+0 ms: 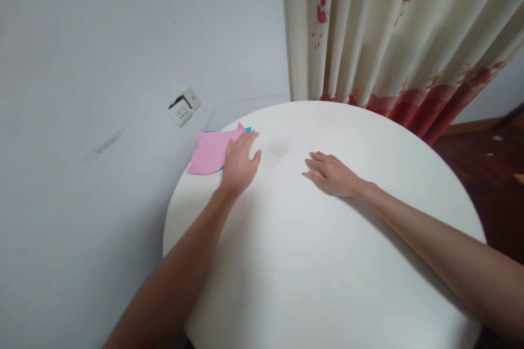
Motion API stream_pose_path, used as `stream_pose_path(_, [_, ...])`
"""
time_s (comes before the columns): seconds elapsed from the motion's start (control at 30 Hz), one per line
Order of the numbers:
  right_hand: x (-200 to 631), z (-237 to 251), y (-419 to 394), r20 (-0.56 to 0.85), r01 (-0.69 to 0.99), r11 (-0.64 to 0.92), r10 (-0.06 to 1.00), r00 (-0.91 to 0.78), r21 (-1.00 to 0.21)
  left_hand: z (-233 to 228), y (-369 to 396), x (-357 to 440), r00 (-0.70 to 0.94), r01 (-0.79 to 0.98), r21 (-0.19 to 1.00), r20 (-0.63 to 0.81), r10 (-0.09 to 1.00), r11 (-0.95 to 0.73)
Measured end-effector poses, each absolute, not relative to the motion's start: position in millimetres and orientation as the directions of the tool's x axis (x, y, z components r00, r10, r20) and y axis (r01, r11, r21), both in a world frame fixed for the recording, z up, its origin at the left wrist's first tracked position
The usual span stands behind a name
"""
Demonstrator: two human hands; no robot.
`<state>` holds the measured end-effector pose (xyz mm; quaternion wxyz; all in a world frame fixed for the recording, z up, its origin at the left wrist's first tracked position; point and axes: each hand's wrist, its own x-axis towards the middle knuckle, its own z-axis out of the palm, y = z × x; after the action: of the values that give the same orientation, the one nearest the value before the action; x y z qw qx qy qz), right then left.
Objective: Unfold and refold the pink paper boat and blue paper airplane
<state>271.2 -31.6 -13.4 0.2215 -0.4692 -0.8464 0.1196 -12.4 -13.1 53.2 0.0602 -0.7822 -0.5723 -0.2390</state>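
At the table's far left edge lies a pink sheet of paper [212, 151], creased and uneven in outline. Small bits of blue paper [248, 129] peek out from behind and under it. My left hand [240, 161] is over the right end of the pink paper, fingers stretched out and thumb apart; whether it presses on the paper I cannot tell. Flat on the white round table [286, 262], right of the middle, rests my right hand [333, 174]. Its fingers are extended toward the left, and nothing is in it.
A pale wall [102, 54] with a socket [180, 111] runs close along the table's left side. Behind the table hangs a cream curtain [368, 27] with red flowers. A faint grey smudge [279, 147] marks the tabletop between my hands. Dark floor shows at the right.
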Motion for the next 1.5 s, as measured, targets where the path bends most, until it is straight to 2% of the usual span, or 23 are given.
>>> stream_pose_path(0.1, [272,-15,-32,0.294,0.720,0.532,0.846,-0.444,-0.444,52,0,-37,0.029,0.978,0.176,0.423,0.905,-0.114])
stream_pose_path(0.17, [272,-15,-31,0.291,0.724,0.534,0.845,-0.448,-0.436,44,7,-47,-0.026,0.987,0.160,0.350,0.936,-0.032])
stream_pose_path(0.33, [274,-14,-30,0.258,0.739,0.535,0.845,-0.469,-0.409,37,12,-57,-0.079,0.994,0.090,0.289,0.954,0.055])
stream_pose_path(0.43, [272,-14,-31,0.270,0.730,0.531,0.848,-0.457,-0.431,44,11,-55,-0.099,0.990,0.125,0.333,0.938,0.061])
stream_pose_path(0.5, [269,-13,-30,0.289,0.716,0.514,0.858,-0.425,-0.473,49,7,-46,-0.057,0.988,0.156,0.401,0.914,-0.008])
stream_pose_path(0.57, [266,-11,-28,0.306,0.687,0.450,0.893,-0.331,-0.570,50,-3,-28,0.040,0.978,0.165,0.453,0.890,-0.129])
stream_pose_path(0.67, [271,-5,-19,0.378,0.574,0.324,0.925,-0.027,-0.752,44,-29,8,0.275,0.920,0.139,0.439,0.855,-0.367])
stream_pose_path(0.73, [280,2,-11,0.481,0.485,0.333,0.849,0.219,-0.809,35,-50,32,0.428,0.856,0.129,0.362,0.828,-0.500])
stream_pose_path(0.8, [292,11,-6,0.577,0.448,0.397,0.713,0.398,-0.801,26,-69,50,0.546,0.788,0.154,0.274,0.792,-0.597])
stream_pose_path(0.9, [303,27,-8,0.689,0.477,0.497,0.547,0.476,-0.725,20,-87,64,0.664,0.692,0.250,0.147,0.733,-0.677])
stream_pose_path(0.97, [300,34,-16,0.757,0.490,0.577,0.497,0.425,-0.654,23,-90,65,0.704,0.628,0.346,0.129,0.699,-0.697])
stream_pose_path(1.03, [290,36,-25,0.802,0.487,0.639,0.508,0.313,-0.595,29,-85,62,0.707,0.559,0.442,0.189,0.682,-0.702])
stream_pose_path(1.1, [277,33,-33,0.802,0.456,0.684,0.583,0.126,-0.569,34,-75,56,0.648,0.511,0.517,0.293,0.703,-0.686])
stream_pose_path(1.17, [267,25,-37,0.743,0.431,0.702,0.662,-0.100,-0.567,34,-62,49,0.503,0.563,0.533,0.385,0.774,-0.631])
stream_pose_path(1.23, [259,15,-37,0.640,0.450,0.681,0.720,-0.267,-0.578,26,-50,43,0.410,0.683,0.457,0.406,0.817,-0.570])
stream_pose_path(1.3, [256,4,-35,0.530,0.522,0.643,0.762,-0.371,-0.559,14,-41,39,0.425,0.781,0.335,0.335,0.841,-0.528])
stream_pose_path(1.4, [254,-8,-32,0.397,0.678,0.601,0.796,-0.457,-0.424,-3,-38,37,0.467,0.849,0.183,0.175,0.867,-0.495])
stream_pose_path(1.5, [255,-10,-33,0.295,0.781,0.544,0.834,-0.466,-0.306,-9,-42,39,0.479,0.865,0.116,0.099,0.872,-0.489])
